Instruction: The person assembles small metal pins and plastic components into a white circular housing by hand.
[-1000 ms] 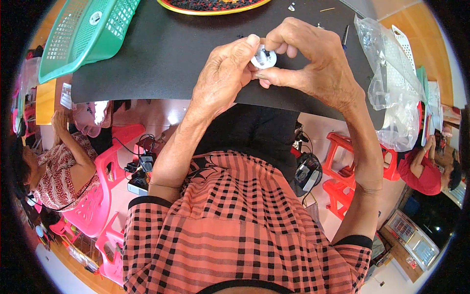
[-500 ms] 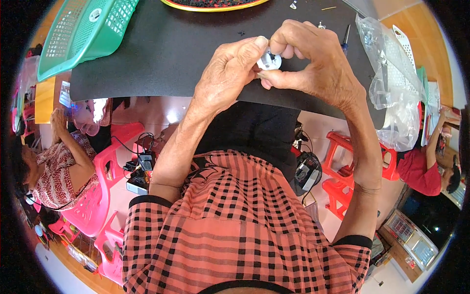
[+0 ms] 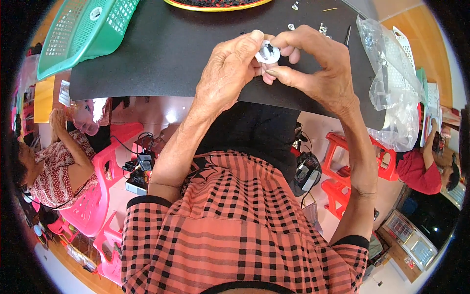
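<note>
Over the near part of the dark table, a small white round plastic part point(image 3: 262, 58) is held up, with a small black piece point(image 3: 270, 48) set in its middle. My left hand point(image 3: 227, 71) pinches it from the left, thumb on top and other fingertips beneath. Around its right side curls my right hand point(image 3: 320, 66). The right index fingertip touches the upper right rim, and the thumb tip lies just below the disc.
A green plastic basket point(image 3: 93, 41) stands at the left. At the far edge is a yellow-rimmed tray point(image 3: 218, 6) of small black pieces. Small clear parts point(image 3: 323, 29), a screwdriver point(image 3: 347, 35) and a clear plastic bag point(image 3: 391, 88) lie at the right. Other people sit on both sides.
My right index finger has drawn back from over the middle of the white part, so the black piece shows plainly. The right thumb has shifted slightly to the right.
</note>
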A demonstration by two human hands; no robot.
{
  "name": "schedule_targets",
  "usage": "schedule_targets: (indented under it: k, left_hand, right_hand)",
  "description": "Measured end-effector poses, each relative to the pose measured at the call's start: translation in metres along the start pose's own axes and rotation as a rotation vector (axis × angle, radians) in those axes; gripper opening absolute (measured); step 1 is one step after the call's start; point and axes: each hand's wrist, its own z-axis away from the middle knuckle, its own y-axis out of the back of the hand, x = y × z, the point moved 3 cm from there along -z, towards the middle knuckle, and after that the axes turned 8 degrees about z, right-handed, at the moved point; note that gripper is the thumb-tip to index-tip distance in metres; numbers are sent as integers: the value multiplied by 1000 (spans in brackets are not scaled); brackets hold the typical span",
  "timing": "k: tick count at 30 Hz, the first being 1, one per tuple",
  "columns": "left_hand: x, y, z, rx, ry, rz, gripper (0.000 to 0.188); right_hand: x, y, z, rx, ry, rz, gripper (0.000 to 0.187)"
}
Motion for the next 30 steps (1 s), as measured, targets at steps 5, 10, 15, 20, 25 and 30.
schedule_targets:
  k: [5, 10, 15, 20, 25, 30]
  left_hand:
    - [0, 7, -1, -48, 24, 21, 45]
    - [-1, 5, 0, -55, 27, 34, 43]
    - [3, 4, 2, 1, -62, -276, 42]
    - [3, -2, 0, -33, -72, -218, 44]
    - [3, 1, -2, -28, -47, -189, 45]
    - [15, -9, 2, -52, -148, -366, 44]
  right_hand:
    - [-5, -3, 6, 58, 53, 117, 32]
    - [-8, -8, 7, 125, 165, 260, 27]
    - [-10, -11, 10, 86, 147, 119, 29]
    - [-13, -8, 13, 16, 36, 10, 33]
    - [-26, -11, 9, 6, -1, 39, 34]
    - [-21, -12, 7, -29, -69, 35, 34]
